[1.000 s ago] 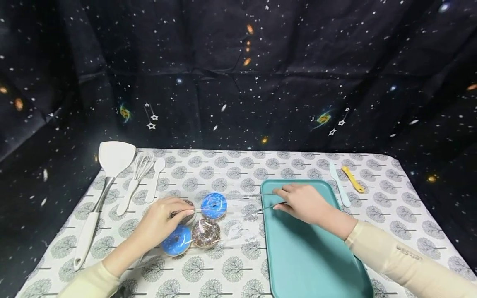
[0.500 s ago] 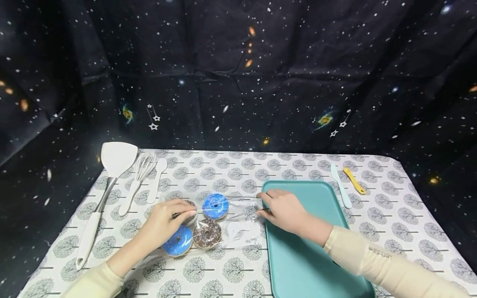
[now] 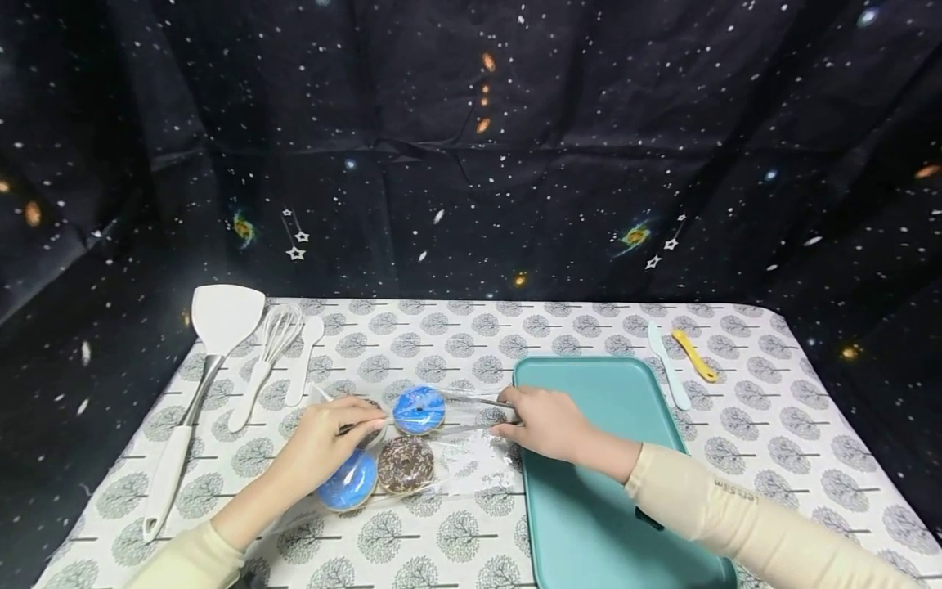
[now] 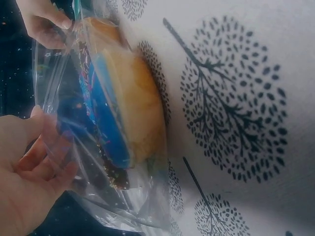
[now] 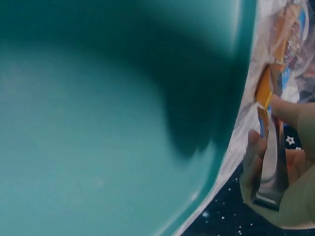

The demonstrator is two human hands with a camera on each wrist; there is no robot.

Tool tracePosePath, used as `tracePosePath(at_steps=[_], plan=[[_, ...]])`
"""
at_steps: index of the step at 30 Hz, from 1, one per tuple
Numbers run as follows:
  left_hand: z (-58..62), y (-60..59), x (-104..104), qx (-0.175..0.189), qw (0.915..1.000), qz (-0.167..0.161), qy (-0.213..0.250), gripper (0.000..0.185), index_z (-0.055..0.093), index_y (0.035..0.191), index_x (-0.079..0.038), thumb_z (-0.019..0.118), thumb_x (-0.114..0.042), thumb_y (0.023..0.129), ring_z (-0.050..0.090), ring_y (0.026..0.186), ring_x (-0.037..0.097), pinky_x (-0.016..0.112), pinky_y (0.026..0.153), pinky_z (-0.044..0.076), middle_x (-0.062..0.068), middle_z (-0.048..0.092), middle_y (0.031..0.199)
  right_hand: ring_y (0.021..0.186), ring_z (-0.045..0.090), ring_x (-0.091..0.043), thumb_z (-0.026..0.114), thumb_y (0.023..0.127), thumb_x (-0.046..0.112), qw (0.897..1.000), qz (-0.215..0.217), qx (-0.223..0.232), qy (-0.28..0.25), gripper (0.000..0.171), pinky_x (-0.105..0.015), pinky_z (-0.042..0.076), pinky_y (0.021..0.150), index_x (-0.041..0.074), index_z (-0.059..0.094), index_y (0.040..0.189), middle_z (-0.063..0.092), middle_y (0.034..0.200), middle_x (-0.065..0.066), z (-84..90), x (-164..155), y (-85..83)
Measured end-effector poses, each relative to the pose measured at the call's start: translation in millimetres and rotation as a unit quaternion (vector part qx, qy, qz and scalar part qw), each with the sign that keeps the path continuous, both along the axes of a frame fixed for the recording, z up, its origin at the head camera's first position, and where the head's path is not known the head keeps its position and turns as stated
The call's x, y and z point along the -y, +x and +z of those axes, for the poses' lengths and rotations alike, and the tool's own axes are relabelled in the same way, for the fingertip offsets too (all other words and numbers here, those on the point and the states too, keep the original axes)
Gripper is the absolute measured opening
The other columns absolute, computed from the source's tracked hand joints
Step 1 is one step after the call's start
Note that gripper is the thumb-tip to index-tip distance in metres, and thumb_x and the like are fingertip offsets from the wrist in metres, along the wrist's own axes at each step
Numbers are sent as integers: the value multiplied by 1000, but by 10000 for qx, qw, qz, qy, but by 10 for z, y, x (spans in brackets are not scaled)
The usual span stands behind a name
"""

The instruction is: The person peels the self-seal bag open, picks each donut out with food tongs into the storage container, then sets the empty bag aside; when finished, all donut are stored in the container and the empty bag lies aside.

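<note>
Left hand (image 3: 320, 446): fingers pinch the clear bag (image 3: 456, 458) at its left end, over the donuts (image 3: 419, 410).
Right hand (image 3: 545, 424): fingers grip metal tongs (image 3: 474, 401), tips at the bag's right opening.

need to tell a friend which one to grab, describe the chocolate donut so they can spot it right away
Start at the teal tray on the tree-print tablecloth and look just left of it, to the clear bag of donuts between the two hands. The chocolate donut is the brown sprinkled one on the near side, beside a blue donut; it's the only plainly visible one without blue icing.
</note>
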State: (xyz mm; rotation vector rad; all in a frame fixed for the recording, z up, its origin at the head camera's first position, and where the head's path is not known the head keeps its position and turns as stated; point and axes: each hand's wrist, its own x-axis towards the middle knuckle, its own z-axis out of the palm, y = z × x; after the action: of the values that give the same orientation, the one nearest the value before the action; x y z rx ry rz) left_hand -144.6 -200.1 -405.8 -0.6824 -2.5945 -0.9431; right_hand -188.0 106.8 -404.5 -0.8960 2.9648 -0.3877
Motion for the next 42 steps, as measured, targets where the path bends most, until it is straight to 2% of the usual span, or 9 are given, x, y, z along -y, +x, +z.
tracePosePath(at_steps=[5,8,17,23,26,30,34,38,42], plan=[[-4,-3,-10,12,10000,-22,-20,14,74,94,-11,72,-11,80,67,90,18,34,83,56,3,71,95,56,47,-7,68,82,42,9983,-118,567,-48,45,-24,40,44,9,62,112,51,65,10,32,-1,-20],[3,-7,-18,76,10000,-10,-42,14,73,95,-12,70,-14,82,67,92,19,35,86,55,4,71,97,54,45,-7,68,82,43,9970,-174,743,-90,46,-24,38,42,10,62,113,51,62,10,37,-20,-13],[24,-4,-20,90,9999,31,-48,14,73,95,-11,72,-12,81,67,90,19,35,85,55,4,71,96,56,46,-5,68,82,44,9981,-254,514,-215,47,-22,38,43,13,60,116,52,70,11,10,-37,-11],[33,-14,-25,32,10000,25,-78,14,74,94,-9,71,-12,81,67,93,23,38,86,54,7,71,96,58,46,-6,67,83,45,9978,-210,580,-253,47,-23,40,43,13,60,116,51,70,11,-9,8,-26],[28,-22,-31,123,9999,11,-73,14,73,96,-9,71,-12,82,66,96,25,40,88,53,8,71,98,57,45,-7,65,83,49,9986,-203,444,-224,48,-22,38,41,13,61,114,49,66,11,-27,27,-29],[9,-29,-32,159,9999,-31,-40,15,73,96,-9,71,-10,81,66,96,24,37,88,53,7,71,98,52,42,-6,60,85,53,9998,34,-166,-55,48,-19,35,37,10,63,107,47,62,10,-65,52,-24],[-5,-26,-28,65,9999,-105,-8,15,73,96,-9,71,-8,81,67,92,20,32,85,55,7,71,97,49,41,-4,58,86,53,9971,248,-715,34,44,-17,31,35,10,64,97,51,64,9,-98,69,1],[-8,-18,-21,57,9999,-119,24,15,73,95,-8,70,-8,81,68,90,18,29,83,55,6,71,96,48,40,-4,57,88,51,9948,322,-966,100,37,-17,28,35,15,60,86,50,62,10,-114,79,27],[-5,-11,-15,119,9999,-89,32,14,73,95,-8,70,-8,81,68,91,19,33,85,55,6,71,97,47,39,-5,57,90,47,9927,373,-1134,168,30,-19,27,35,18,55,79,45,59,11,-124,88,33]])
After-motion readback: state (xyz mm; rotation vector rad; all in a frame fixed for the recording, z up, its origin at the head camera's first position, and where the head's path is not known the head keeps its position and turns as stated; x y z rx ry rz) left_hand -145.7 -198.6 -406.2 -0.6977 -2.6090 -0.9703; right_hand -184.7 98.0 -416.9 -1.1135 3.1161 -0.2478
